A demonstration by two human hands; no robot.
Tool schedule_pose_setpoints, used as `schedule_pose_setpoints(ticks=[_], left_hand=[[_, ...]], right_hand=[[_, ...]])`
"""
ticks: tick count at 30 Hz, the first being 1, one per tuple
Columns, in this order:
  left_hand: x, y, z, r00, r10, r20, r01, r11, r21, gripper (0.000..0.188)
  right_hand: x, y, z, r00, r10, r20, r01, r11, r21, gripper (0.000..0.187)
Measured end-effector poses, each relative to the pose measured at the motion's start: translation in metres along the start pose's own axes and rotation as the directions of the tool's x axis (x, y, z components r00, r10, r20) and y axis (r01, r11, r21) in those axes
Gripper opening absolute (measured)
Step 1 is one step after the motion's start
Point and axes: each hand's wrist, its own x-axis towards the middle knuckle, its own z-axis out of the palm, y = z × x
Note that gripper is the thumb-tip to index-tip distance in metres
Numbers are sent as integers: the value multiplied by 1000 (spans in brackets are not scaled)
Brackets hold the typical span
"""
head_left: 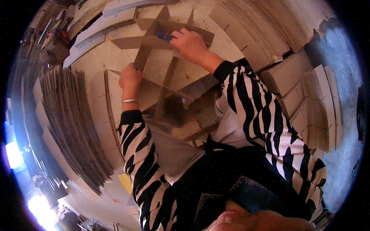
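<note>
The fingers of the right hand (190, 44) are curled over the top edge of an upright cardboard strip (181, 30), and the strip is pinched between them; a small dark blue patch is seen just at the fingertips, too small to be identified. The fingers of the left hand (130, 79) are closed around the near end of another cardboard strip (142, 57), which is held on edge and tilted. Both strips belong to a cardboard divider grid (165, 73), a lattice of slotted brown strips crossed at right angles, which is set directly in front of the person, between the two hands, on a bed of flat cardboard sheets (104, 57).

A thin silver bracelet (130, 101) is worn on the left wrist. Both forearms are covered by black-and-white striped sleeves (266, 115), and they are brought in from the lower edge of the view.

To the left of the grid, a tall stack of cardboard sheets (71, 119) is seen edge-on, its layers fanned out. To the right, further cardboard bundles (316, 104) are piled near a grey floor (343, 54). More flat sheets are layered along the upper edge, beyond the right hand. A small yellow piece (125, 183) lies low on the left, beside the left sleeve.
</note>
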Motion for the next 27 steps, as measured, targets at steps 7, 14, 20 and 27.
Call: schedule_pose_setpoints(ticks=[7, 14, 20, 27], left_hand=[[-3, -5, -9, 999, -20, 25, 19, 999, 41, 28], [-2, -11, -8, 998, -53, 27, 52, 997, 49, 27], [-1, -5, -12, 997, -56, 48, 51, 993, 110, 28], [-3, 2, -16, 995, -61, 83, 53, 995, 90, 29]], right_hand=[[4, 19, -14, 997, -51, 62, 52, 999, -11, 32], [-2, -10, -16, 988, -51, 146, 34, 992, 119, 31], [-9, -22, -18, 974, -29, 223, 1, 992, 125, 27], [-19, -10, -3, 956, 51, 288, -83, 992, 100, 27]])
